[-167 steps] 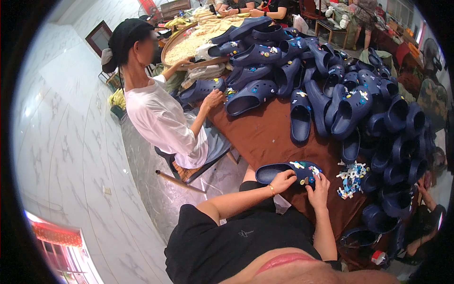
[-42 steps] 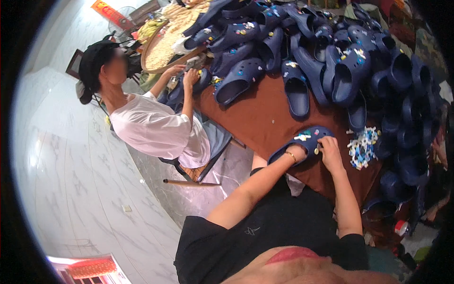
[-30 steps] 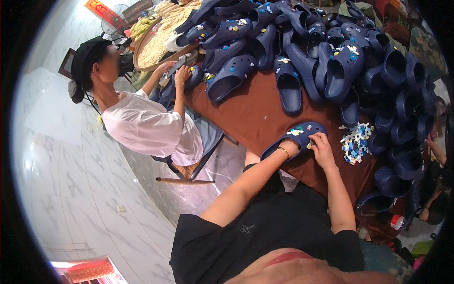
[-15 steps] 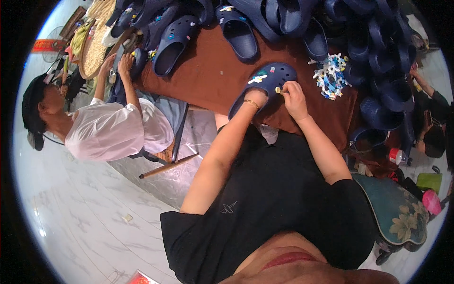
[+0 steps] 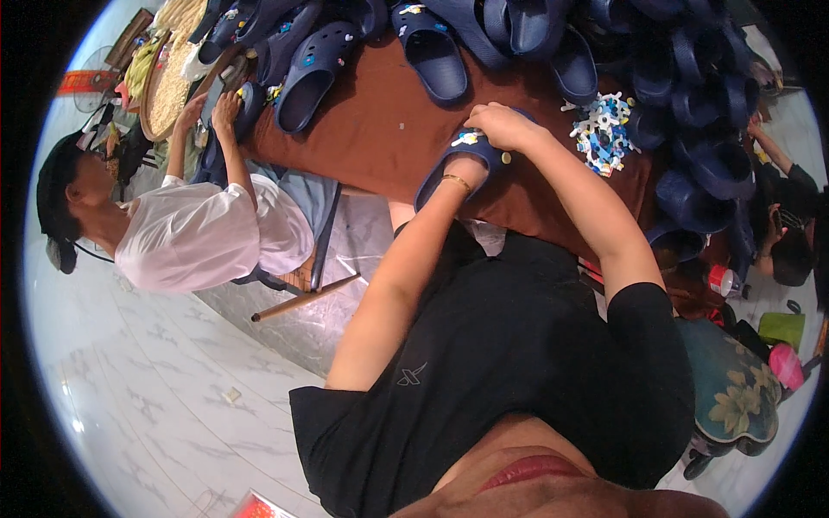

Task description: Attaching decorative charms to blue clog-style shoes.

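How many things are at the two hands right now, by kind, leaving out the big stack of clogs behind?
navy clog, held by the left hand and right hand: 1
heap of white and blue charms beside it: 1
gold bracelet on the left wrist: 1
Total: 3

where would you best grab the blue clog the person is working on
Probably by its heel end, from the person's side. The blue clog lies at the brown table edge, heel opening toward the person; the left hand goes inside, the right hand covers the toe.
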Motion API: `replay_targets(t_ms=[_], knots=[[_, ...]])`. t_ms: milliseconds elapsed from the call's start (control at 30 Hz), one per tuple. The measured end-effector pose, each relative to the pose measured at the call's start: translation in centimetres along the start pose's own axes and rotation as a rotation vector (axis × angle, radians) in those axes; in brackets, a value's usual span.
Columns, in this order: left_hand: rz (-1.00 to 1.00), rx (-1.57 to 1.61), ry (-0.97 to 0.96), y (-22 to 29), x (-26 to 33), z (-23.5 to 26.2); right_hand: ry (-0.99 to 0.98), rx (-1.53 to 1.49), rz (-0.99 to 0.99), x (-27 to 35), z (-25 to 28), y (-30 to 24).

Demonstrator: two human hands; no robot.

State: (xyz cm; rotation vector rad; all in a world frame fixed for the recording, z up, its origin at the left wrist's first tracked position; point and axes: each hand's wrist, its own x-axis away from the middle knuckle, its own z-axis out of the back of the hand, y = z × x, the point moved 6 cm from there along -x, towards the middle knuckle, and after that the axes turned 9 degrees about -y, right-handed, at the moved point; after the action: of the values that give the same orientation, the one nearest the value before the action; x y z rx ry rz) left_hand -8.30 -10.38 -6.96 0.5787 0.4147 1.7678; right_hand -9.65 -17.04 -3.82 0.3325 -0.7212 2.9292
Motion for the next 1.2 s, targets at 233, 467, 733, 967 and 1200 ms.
replay_targets(t_ms=[233, 467, 733, 967, 1200], knots=[[0.078, 0.015, -0.012, 0.1, 0.5, 1.0, -0.157, 0.023, -0.128, -1.0, 1.3, -1.1], [0.025, -0.051, -0.082, -2.3, -0.9, -2.5, 0.088, 0.087, -0.135, 0.8, 0.7, -0.9], [0.269, -0.065, -0.347, -1.2, -1.2, -4.1, 0.934, -0.144, -0.439, 15.0, 1.7, 9.8], [0.001, -0.214, 0.028, -6.8, -0.4, -7.2, 1.019, 0.038, -0.739, 18.4, 1.0, 10.9], [0.246, -0.039, -0.097, -10.2, -2.2, -5.0, 0.791, -0.667, -0.346, 14.2, -1.6, 4.7]])
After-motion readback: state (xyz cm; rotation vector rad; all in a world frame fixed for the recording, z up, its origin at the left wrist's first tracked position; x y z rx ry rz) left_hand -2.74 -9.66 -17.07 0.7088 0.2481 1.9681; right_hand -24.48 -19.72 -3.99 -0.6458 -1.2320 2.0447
